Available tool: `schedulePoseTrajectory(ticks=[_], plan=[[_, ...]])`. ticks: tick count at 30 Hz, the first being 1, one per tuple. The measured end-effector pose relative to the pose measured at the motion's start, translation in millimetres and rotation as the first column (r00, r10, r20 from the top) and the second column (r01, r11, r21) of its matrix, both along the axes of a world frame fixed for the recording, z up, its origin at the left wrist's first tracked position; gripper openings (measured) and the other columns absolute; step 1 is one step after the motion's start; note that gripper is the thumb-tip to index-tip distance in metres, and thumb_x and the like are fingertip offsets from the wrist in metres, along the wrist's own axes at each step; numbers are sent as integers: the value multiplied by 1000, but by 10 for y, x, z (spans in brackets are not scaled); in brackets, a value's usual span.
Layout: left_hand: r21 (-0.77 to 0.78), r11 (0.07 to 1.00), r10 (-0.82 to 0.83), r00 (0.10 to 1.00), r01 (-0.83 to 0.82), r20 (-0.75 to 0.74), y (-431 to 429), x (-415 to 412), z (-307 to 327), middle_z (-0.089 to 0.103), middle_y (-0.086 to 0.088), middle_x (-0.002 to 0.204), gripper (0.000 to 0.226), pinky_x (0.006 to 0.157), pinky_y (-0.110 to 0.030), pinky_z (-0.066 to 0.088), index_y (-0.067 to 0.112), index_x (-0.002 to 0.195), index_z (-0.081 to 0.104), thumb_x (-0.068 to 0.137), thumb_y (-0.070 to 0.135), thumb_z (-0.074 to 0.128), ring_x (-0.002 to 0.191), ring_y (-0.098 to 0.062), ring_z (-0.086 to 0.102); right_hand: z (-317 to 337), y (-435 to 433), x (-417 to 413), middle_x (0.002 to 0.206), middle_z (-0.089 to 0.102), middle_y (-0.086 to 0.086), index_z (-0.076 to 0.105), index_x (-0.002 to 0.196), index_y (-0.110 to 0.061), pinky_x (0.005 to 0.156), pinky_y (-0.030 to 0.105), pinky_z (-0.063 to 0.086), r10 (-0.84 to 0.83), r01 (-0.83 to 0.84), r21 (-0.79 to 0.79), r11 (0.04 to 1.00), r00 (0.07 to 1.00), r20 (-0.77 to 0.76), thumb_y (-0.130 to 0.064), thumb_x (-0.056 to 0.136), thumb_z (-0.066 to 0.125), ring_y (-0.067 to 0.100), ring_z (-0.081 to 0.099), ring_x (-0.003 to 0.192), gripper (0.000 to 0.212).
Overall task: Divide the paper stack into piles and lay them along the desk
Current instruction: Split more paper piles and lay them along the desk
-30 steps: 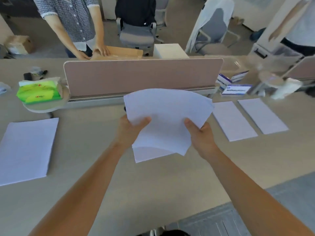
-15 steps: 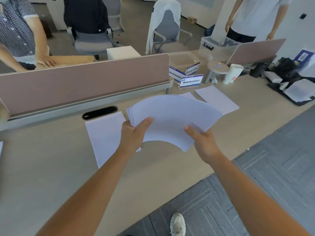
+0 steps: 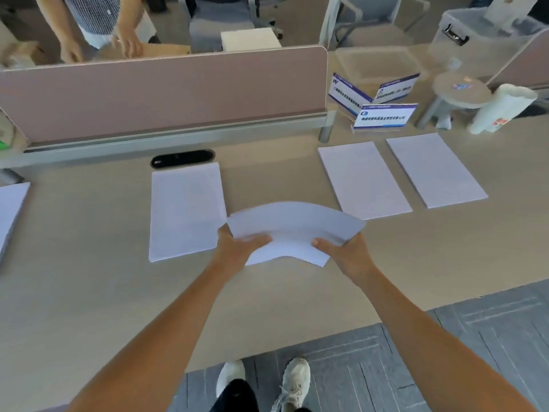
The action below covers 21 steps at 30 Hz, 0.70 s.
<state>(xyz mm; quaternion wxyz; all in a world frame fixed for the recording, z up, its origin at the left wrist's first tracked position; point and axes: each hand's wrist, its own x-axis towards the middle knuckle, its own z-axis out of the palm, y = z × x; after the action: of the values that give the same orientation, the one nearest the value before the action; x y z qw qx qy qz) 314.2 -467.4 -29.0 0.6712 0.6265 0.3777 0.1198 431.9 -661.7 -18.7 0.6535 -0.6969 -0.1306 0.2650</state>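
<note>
I hold a curved bundle of white sheets (image 3: 292,227) low over the desk (image 3: 89,292), between two laid piles. My left hand (image 3: 237,245) grips its near left corner and my right hand (image 3: 346,251) grips its near right corner. One flat pile (image 3: 185,209) lies just left of the bundle, with its near right corner under my left hand. Two more piles (image 3: 364,179) (image 3: 435,169) lie side by side to the right. The edge of the large paper stack (image 3: 10,209) shows at the far left.
A pink divider screen (image 3: 163,90) runs along the desk's far side, with a black cable slot (image 3: 181,158) in front of it. Name cards (image 3: 383,115), a small stand (image 3: 457,93) and a white cup (image 3: 502,110) sit back right. Another person's hands (image 3: 124,43) work beyond the screen.
The view swung back left and down. The bundle has dropped from chest height to just above the desk, in the gap between the left pile and the two right piles.
</note>
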Motion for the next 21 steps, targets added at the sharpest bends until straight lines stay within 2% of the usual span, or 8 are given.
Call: schedulePoseTrajectory(ticks=[2,4,6,9,12,15,17,21], plan=[[-9,999,43,998,-43,-47,-115,10,-118,66,4,82,30,56,-13,49,18,89,60,74,5,83,80,-16,66,-191,-48,61,93,76,-10,73,91,-31,98,54,51,1,-3,-49,999,999,-39,0,79,78,8,72,94,34],[-57,995,74,995,-78,-70,-183,19,-196,64,15,68,34,56,-14,47,25,79,47,81,9,77,67,-2,60,-266,-64,90,99,75,-6,76,89,-34,99,55,50,-10,6,-57,998,998,-57,-6,83,77,20,70,103,29],[-67,995,71,996,-74,-57,-176,30,-227,67,22,59,25,60,-13,49,25,79,56,82,11,77,65,3,64,-265,-52,108,95,76,-8,78,84,-40,98,53,52,-20,16,-52,999,996,-82,-10,85,74,21,70,102,30],[-31,998,52,998,-53,-35,-87,30,-239,73,17,70,16,65,-13,53,22,83,70,78,11,80,71,-1,68,-209,-26,164,87,76,-15,77,80,-43,91,44,55,7,-9,-25,1000,998,-68,-10,86,73,9,70,90,34],[9,1000,-14,999,15,-49,20,14,-228,71,13,75,27,67,-19,53,18,90,71,68,15,86,70,-3,68,-197,-43,219,89,77,-14,77,87,-32,82,30,55,51,-53,-68,996,998,-20,-10,79,81,4,71,90,24],[33,998,-55,997,57,-55,108,12,-206,67,13,77,32,63,-15,47,14,97,71,69,10,86,68,-2,61,-258,-110,258,99,77,-4,76,100,-21,80,31,56,54,-57,-113,992,998,-31,-27,67,87,11,72,93,35],[43,996,-81,995,83,-51,125,37,-195,71,12,89,30,65,-10,47,17,98,72,72,5,83,74,1,62,-282,-129,283,98,77,-1,77,97,-20,81,35,55,45,-48,-105,993,998,-37,-14,74,85,13,71,89,25],[42,999,-20,998,23,-58,61,103,-197,66,8,72,24,64,-19,46,18,76,66,68,23,88,63,-10,60,-251,-68,231,83,77,-13,74,89,-26,79,29,55,-18,16,-42,999,998,-52,0,82,75,4,70,83,27]])
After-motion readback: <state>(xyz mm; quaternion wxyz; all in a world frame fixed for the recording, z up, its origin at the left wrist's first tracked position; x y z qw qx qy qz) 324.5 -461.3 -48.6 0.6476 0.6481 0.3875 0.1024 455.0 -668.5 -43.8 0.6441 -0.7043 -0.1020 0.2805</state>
